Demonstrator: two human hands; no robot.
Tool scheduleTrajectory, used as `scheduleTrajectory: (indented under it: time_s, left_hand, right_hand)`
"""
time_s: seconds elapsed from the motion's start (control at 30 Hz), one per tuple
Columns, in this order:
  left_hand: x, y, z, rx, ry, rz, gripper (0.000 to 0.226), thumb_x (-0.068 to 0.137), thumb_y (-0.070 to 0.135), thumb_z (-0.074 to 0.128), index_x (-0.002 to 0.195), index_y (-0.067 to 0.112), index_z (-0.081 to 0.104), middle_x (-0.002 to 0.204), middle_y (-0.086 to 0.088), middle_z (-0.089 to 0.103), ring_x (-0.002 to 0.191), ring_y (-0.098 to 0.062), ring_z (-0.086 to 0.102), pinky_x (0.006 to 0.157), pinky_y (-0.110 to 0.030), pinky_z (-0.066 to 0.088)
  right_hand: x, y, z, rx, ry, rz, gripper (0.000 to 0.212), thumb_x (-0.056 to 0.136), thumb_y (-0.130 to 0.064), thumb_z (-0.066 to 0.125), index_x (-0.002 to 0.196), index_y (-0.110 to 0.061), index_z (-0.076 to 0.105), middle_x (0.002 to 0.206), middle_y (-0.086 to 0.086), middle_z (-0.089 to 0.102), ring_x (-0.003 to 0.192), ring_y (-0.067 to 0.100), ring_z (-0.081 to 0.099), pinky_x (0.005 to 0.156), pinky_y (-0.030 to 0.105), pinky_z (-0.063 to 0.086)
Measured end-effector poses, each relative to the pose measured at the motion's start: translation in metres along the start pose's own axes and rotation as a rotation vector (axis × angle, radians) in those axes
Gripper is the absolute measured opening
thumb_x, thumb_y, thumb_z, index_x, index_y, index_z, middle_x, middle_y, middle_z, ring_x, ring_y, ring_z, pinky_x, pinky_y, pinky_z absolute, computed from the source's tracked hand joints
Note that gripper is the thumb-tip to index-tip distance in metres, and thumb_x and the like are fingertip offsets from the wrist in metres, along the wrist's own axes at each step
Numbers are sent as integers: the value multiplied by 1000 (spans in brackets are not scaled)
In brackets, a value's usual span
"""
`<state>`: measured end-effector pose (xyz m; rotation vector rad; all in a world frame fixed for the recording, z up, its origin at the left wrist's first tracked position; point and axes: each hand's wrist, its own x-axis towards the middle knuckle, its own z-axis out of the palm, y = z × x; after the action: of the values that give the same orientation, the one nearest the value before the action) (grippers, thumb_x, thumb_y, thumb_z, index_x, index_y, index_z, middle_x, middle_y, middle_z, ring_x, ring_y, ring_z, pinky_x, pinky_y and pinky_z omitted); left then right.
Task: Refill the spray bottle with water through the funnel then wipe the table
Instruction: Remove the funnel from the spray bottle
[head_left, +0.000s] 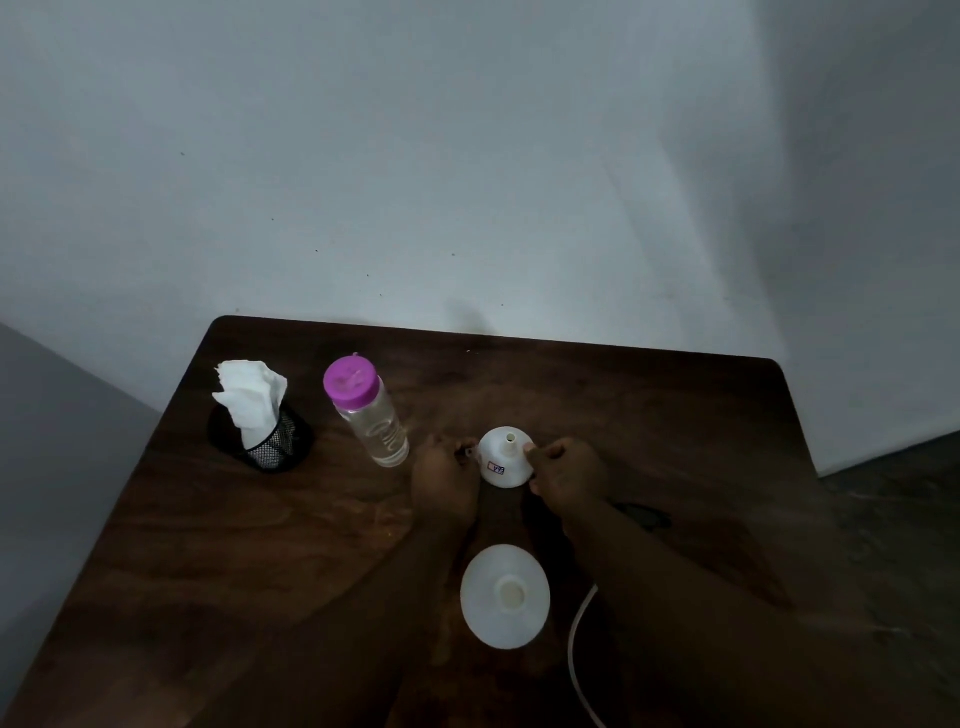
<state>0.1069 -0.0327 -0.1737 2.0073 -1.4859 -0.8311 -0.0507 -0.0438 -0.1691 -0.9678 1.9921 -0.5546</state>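
Observation:
A white funnel (505, 464) sits upside down on the dark wooden table (675, 415), spout pointing up, with a small label on its side. My left hand (445, 480) has curled fingers at the funnel's left rim. My right hand (567, 474) pinches its right rim. Nearer to me stands the white spray bottle (505, 596), seen from above with its neck open. A clear water bottle (371, 415) with a purple cap stands left of my hands. The dark spray head (644, 514) lies behind my right forearm, and its pale tube (575, 649) curves toward the table's near edge.
A black mesh holder (265, 441) stuffed with white tissues (249, 395) stands at the table's back left. A pale wall runs behind the table. The floor shows past the table's right edge.

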Motion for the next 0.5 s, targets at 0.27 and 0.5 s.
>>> scheduleTrajectory:
  time_s: [0.27,0.5]
  left_hand:
    - [-32,13,-22,-31,62,26,19,92,14,68,109,18,75,116,1,71,107,-14,65,98,-29,49]
    - [-76,27,-52,-18,18,77,13,93,21,69,106,23,71,108,8,67,99,-10,64,90,-33,54]
  right_hand:
    - [-19,2,-38,-24,45,6,21,89,-42,69,83,-23,63,85,2,69,83,20,68,82,46,58]
    - [-59,11,-86,-122,23,-73,16,88,-36,71,82,-24,63,81,0,68,78,17,67,79,42,59]
